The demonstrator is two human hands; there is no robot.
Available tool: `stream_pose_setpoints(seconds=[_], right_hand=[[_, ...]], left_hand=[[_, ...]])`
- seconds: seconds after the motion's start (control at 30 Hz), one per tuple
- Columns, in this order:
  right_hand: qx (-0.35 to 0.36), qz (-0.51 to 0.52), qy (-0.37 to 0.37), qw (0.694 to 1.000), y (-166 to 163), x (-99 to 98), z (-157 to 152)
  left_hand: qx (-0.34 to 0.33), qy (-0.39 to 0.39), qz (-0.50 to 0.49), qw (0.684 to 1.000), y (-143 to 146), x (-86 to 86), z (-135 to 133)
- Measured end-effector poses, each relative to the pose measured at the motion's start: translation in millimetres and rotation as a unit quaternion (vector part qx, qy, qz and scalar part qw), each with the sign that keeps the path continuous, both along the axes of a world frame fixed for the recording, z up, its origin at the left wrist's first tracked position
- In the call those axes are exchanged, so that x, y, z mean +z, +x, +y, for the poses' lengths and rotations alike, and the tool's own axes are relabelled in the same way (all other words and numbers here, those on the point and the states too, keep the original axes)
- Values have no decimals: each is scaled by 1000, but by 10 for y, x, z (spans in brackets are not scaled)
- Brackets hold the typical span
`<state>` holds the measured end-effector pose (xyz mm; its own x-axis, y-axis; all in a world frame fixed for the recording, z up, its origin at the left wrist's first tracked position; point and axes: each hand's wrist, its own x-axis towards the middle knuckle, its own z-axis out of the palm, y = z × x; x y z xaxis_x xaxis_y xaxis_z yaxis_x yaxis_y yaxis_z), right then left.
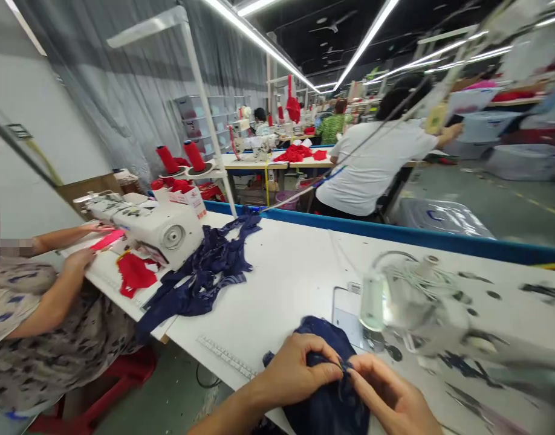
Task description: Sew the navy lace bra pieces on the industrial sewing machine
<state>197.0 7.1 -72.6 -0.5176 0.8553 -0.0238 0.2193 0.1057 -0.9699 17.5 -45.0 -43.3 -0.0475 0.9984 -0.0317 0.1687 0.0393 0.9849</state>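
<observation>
Bottom centre of the frame, left hand [300, 370] and right hand [393, 389] are both nearly closed, thumbs and fingertips pinching a bunch of navy fabric [325, 408] at the near side of the white desk [282, 260]. Fingers cover the pinch point and the bottom edge crops the cloth, so I can't really tell how it's folded. Left fingers curl under; right ones point up-left. Sewing machine [422, 308] at right is blurry. Farther back, left of centre: a navy cloth heap [214, 272].

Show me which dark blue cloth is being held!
The bunched cloth in the left hand and right hand; the other, a loose heap, lies further left beside a sewing machine.
</observation>
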Motion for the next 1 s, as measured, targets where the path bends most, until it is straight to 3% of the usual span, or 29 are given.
stream_pose_setpoints(seconds=[0.2,0.37,0.77,1.0], right_hand=[[-6,24,-11,1000,-16,186,-59],[-25,56,-28,998,28,161,-80],[-27,67,-26,997,117,108,-123],[-33,38,1,999,113,174,-150]], left_hand=[[-30,-25,27,999,2,-14,-21],[-65,-38,50,996,7,-58,37],[-39,-63,84,994,118,-37,27],[-30,-62,84,994,136,-42,19]])
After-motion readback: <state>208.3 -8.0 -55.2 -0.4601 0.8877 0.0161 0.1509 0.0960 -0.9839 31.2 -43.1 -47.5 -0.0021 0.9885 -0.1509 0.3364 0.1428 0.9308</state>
